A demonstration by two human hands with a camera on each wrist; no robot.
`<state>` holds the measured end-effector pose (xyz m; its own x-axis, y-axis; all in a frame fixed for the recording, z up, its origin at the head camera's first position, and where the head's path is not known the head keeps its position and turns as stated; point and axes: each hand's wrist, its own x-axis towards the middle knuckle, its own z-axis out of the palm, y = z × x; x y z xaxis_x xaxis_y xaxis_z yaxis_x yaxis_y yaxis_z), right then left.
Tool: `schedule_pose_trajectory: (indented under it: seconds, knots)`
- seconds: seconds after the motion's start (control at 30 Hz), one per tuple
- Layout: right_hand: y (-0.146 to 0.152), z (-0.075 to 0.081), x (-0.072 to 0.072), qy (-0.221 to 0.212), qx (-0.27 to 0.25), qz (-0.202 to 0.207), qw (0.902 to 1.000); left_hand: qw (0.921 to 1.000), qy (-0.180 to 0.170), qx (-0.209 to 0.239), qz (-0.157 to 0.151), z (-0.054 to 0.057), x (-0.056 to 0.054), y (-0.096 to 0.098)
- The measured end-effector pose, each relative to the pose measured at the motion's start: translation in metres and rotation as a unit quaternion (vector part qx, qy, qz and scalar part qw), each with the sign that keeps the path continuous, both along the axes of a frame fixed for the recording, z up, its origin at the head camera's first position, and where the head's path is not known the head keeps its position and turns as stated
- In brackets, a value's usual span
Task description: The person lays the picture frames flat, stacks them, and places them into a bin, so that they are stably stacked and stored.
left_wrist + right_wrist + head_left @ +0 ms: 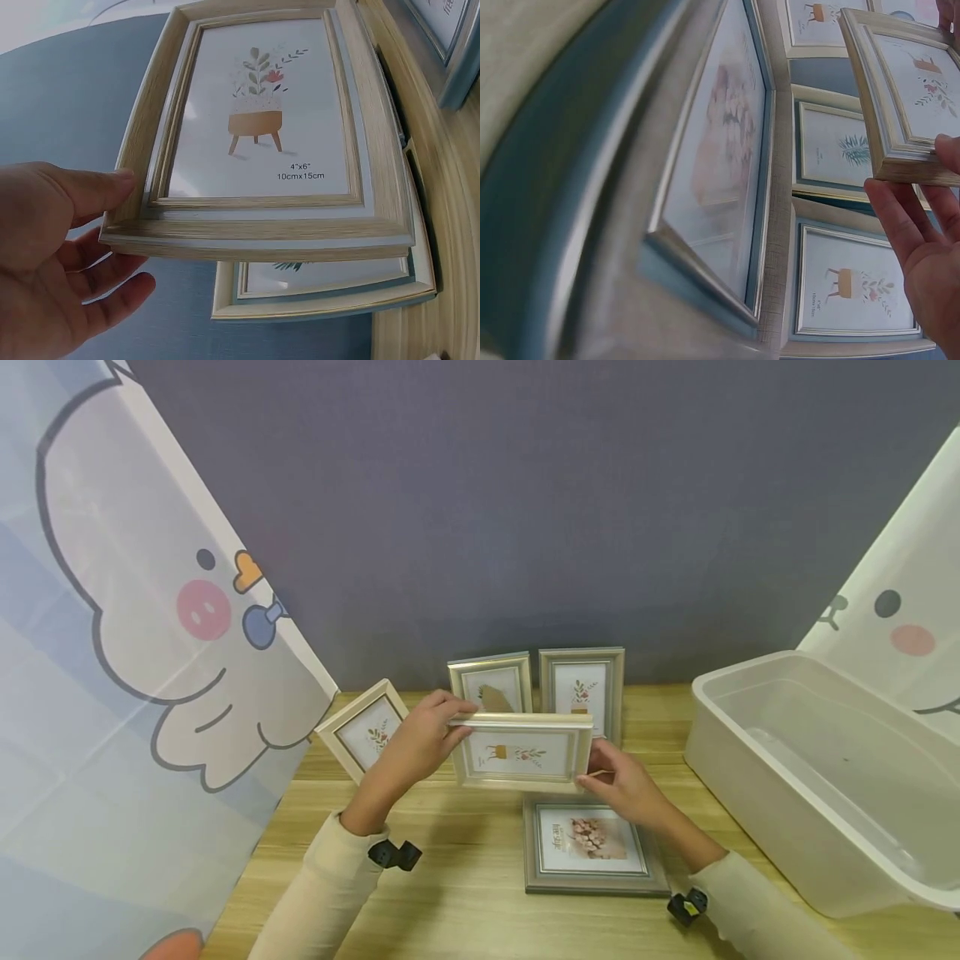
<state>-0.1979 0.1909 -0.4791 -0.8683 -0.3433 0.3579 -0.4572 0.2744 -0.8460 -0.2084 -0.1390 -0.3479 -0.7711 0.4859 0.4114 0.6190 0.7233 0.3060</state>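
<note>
Both hands hold a light wood-grain picture frame (525, 754) on its side, above the table. Its print shows a plant in a three-legged orange pot, seen close in the left wrist view on the same picture frame (262, 229). My left hand (431, 731) pinches the frame's left end, thumb on the front face and fingers behind. At the other end, my right hand (618, 781) pinches the lower right corner between thumb and fingers. Beneath it on the table lies a grey-brown picture frame (600, 883) with a pink flower print.
Behind the held frame stand a gold-edged picture frame (491, 662) and a silver-beige picture frame (618, 693). A cream picture frame (347, 747) stands angled at the left. A large white plastic bin (780, 802) occupies the right side. A dark wall (525, 510) rises behind the table.
</note>
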Motion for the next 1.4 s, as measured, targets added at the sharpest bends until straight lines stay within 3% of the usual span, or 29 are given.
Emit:
schedule_pose_trajectory:
  seconds: [0.1,0.2,0.27,0.33,0.43,0.5,0.7,0.97,1.27,1.4]
  knots:
    - [0.001,-0.001,0.001,0.000,0.001,0.003,1.0000,0.9990,-0.041,0.018,-0.006,-0.002,-0.005,-0.003]
    - [0.002,-0.001,0.002,0.000,-0.001,0.005,1.0000,0.9904,-0.114,0.072,-0.028,-0.007,-0.015,-0.009]
    - [0.002,-0.002,0.001,0.003,-0.002,0.006,1.0000,0.9753,-0.178,0.121,-0.047,-0.012,-0.023,-0.015]
    - [0.002,-0.003,0.001,0.006,0.000,0.008,0.9999,0.9527,-0.245,0.167,-0.068,-0.018,-0.031,-0.022]
    - [0.001,-0.004,0.001,0.011,0.009,0.010,0.9999,0.9231,-0.312,0.204,-0.092,-0.027,-0.039,-0.029]
    - [0.000,-0.004,0.002,0.014,0.013,0.012,0.9997,0.9094,-0.338,0.215,-0.113,-0.033,-0.042,-0.033]
    - [0.000,-0.005,0.004,0.020,0.002,0.023,0.9995,0.8786,-0.375,0.235,-0.179,-0.041,-0.048,-0.035]
    - [0.002,-0.006,0.006,0.018,0.000,0.030,0.9994,0.8555,-0.394,0.238,-0.237,-0.045,-0.049,-0.033]
    - [0.002,-0.007,0.006,0.016,0.001,0.032,0.9994,0.8448,-0.395,0.255,-0.255,-0.050,-0.052,-0.032]
    - [0.003,-0.006,0.007,0.017,-0.002,0.033,0.9993,0.8461,-0.393,0.256,-0.252,-0.051,-0.053,-0.031]
